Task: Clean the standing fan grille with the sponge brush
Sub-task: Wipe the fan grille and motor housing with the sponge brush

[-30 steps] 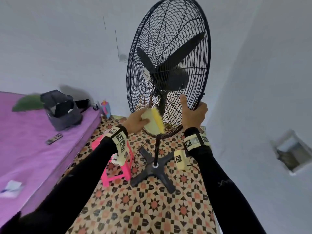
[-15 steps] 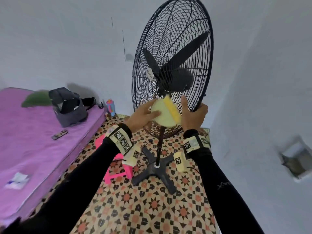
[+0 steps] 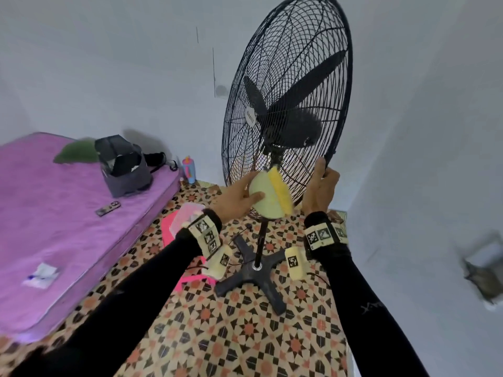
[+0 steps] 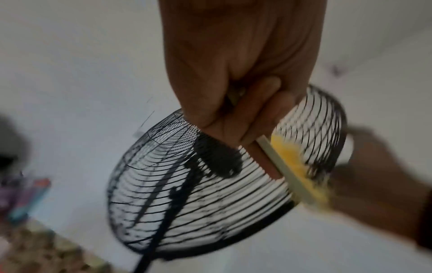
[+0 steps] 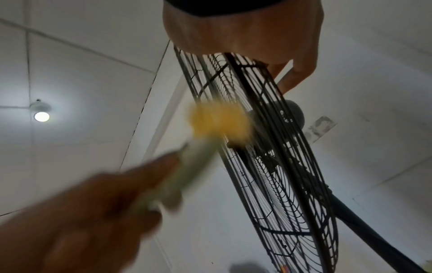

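Note:
A tall black standing fan stands on the tiled floor, its round wire grille (image 3: 288, 85) facing me. My left hand (image 3: 239, 198) grips a pale green sponge brush (image 3: 268, 197) with a yellow bristle edge (image 3: 280, 190) and holds it against the lower part of the grille. In the left wrist view the brush (image 4: 287, 166) lies flat on the wires (image 4: 187, 184). My right hand (image 3: 321, 186) grips the grille rim at the lower right, fingers curled round it. The right wrist view shows the rim (image 5: 247, 77) under that hand and the blurred brush (image 5: 217, 123).
The fan's cross-shaped base (image 3: 253, 270) and pole stand on the patterned floor. A pink stool (image 3: 179, 235) sits left of the base. A purple mattress (image 3: 54, 227) with a dark bag (image 3: 122, 164) lies at the left. A white wall (image 3: 435, 159) is close on the right.
My left hand has carried the brush up the lower grille, from near the bottom rim to just under the motor. My right hand has kept its hold on the rim.

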Demonstrator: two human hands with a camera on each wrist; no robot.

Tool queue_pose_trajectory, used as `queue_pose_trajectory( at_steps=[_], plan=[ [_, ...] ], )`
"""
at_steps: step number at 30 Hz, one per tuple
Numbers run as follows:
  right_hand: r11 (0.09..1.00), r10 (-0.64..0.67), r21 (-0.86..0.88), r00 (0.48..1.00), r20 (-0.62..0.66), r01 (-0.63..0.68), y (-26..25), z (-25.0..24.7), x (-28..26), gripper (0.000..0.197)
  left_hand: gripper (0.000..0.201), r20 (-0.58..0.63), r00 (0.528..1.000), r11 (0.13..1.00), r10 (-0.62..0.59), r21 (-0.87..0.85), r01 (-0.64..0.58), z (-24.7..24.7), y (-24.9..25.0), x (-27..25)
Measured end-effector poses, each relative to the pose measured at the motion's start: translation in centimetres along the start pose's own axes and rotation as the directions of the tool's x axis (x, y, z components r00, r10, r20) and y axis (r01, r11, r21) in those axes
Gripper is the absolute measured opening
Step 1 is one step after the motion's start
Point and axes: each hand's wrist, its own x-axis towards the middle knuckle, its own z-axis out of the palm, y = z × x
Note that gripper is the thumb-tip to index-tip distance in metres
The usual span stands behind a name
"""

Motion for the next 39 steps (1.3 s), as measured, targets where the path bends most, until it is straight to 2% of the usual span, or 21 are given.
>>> queue_pose_trajectory(
  at_steps=[2, 4, 7, 10, 12, 16, 19, 22, 25, 29, 31, 33, 34, 35, 39],
  plan=[
    [1.000, 0.023, 0.000, 0.999, 0.036, -0.023, 0.2, -0.9, 0.3, 0.067, 0.067, -0.014, 0.996, 0.986, -0.093, 0.138, 0.094, 1.2, -2.3, -0.7],
    [0.999, 0.044, 0.014, 0.997, 0.065, -0.045, 0.4, -1.7, 0.3, 0.066, 0.067, -0.049, 0.988, 0.976, -0.147, 0.153, 0.153, 1.5, -3.4, -1.4],
    [0.997, 0.062, 0.038, 0.994, 0.093, -0.066, 0.0, -1.9, 0.3, 0.077, 0.066, -0.086, 0.996, 0.999, -0.026, 0.022, 0.028, 1.7, -1.5, -1.7],
    [0.992, 0.088, 0.077, 0.987, 0.132, -0.099, -0.4, -1.7, 0.6, 0.079, 0.068, -0.238, 0.971, 0.999, 0.035, -0.029, -0.043, 3.1, 0.7, -1.7],
    [0.989, 0.103, 0.086, 0.982, 0.157, -0.117, -0.5, -1.9, 0.7, 0.077, 0.068, -0.304, 0.953, 0.999, 0.018, -0.035, -0.031, 5.0, 0.4, -2.6],
    [0.988, 0.123, 0.076, 0.979, 0.162, -0.137, 0.0, -2.7, 0.9, 0.073, 0.065, -0.324, 0.944, 0.997, -0.067, 0.005, 0.073, 7.0, -3.5, -3.6],
    [0.986, 0.126, 0.088, 0.978, 0.165, -0.142, -0.3, -2.7, 0.6, 0.064, 0.064, -0.347, 0.938, 0.999, 0.015, -0.043, -0.031, 7.3, -1.6, -3.9],
    [0.991, 0.088, 0.084, 0.984, 0.157, -0.103, -0.8, -2.4, 0.4, 0.059, 0.066, -0.408, 0.909, 0.981, 0.090, -0.121, -0.152, 7.6, 2.0, -3.1],
    [0.990, 0.109, 0.071, 0.980, 0.166, -0.122, -1.2, -2.7, 0.3, 0.048, 0.062, -0.437, 0.890, 0.976, 0.131, -0.103, -0.194, 8.4, 2.3, -2.3],
    [0.979, 0.175, 0.069, 0.967, 0.187, -0.191, -1.6, -3.6, 0.4, 0.054, 0.062, -0.439, 0.899, 0.998, -0.002, -0.054, -0.025, 10.8, -2.5, -3.6],
    [0.978, 0.174, 0.075, 0.963, 0.206, -0.193, -1.7, -3.7, 0.4, 0.059, 0.060, -0.468, 0.870, 0.988, -0.154, -0.066, 0.139, 11.2, -4.0, -4.1],
    [0.983, 0.155, 0.067, 0.965, 0.213, -0.172, -1.7, -3.5, 0.3, 0.061, 0.052, -0.474, 0.813, 0.940, -0.336, -0.119, 0.319, 10.8, -4.7, -4.1],
    [0.985, 0.142, 0.066, 0.968, 0.207, -0.158, -1.7, -3.3, 0.3, 0.062, 0.047, -0.486, 0.792, 0.926, -0.370, -0.127, 0.355, 10.6, -4.9, -4.1],
    [0.986, 0.136, 0.065, 0.970, 0.200, -0.151, -1.8, -3.2, 0.2, 0.063, 0.041, -0.503, 0.786, 0.930, -0.358, -0.120, 0.347, 10.5, -4.9, -4.1],
    [0.986, 0.147, 0.050, 0.972, 0.181, -0.158, -2.5, -2.6, -0.1, 0.066, 0.022, -0.507, 0.837, 0.977, -0.205, -0.160, 0.142, 11.4, -3.5, -5.0]
  ],
)
